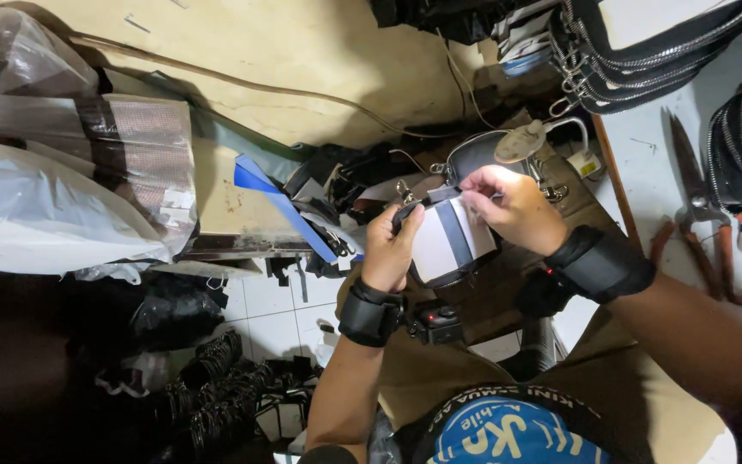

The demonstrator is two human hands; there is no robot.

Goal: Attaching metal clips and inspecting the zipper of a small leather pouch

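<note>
Both hands pinch a small bag piece: left hand grasping its edge, right hand its dark strap; light, floppy.

Showing: two hands, two black wrist straps, one white-and-black pouch, one pair of scissors, one blue strip.

Only one view is given, taken from a head-worn camera looking steeply down and slightly forward over the person's own chest and forearms. The left hand and right hand are framed close, near centre, with the tan worktable seen beyond and the tiled floor lower left. No second view is supplied, so nothing is shared.
</note>
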